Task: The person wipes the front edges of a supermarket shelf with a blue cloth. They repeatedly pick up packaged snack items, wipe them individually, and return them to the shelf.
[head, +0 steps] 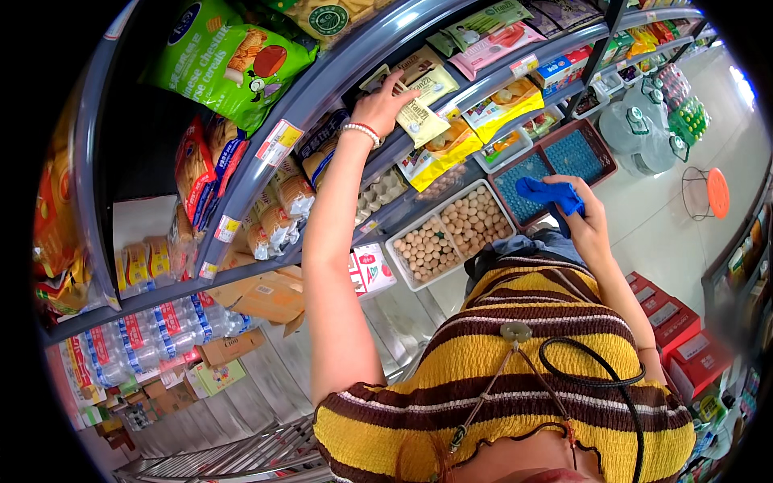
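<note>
My left hand [381,110], with a beaded bracelet at the wrist, reaches onto a shelf among cream-coloured snack packs. Its fingers are spread at the edge of a cream Franzzi pack [421,122], which tilts over the shelf lip. Behind that lies a second cream pack [438,84], and a brown pack [418,63] is farther back. Whether the fingers grip a pack or only touch it, I cannot tell. In front of my body, my right hand [589,220] is closed around a bunched blue cloth [552,194], clear of the shelves.
Below the shelf stand a white crate [395,247] of eggs and a maroon crate [609,162] with blue liners. Yellow packs [444,157] protrude over a lower shelf. Large water bottles [640,130] and an orange-topped stool [717,193] stand on the right floor; red boxes [664,317] are nearer.
</note>
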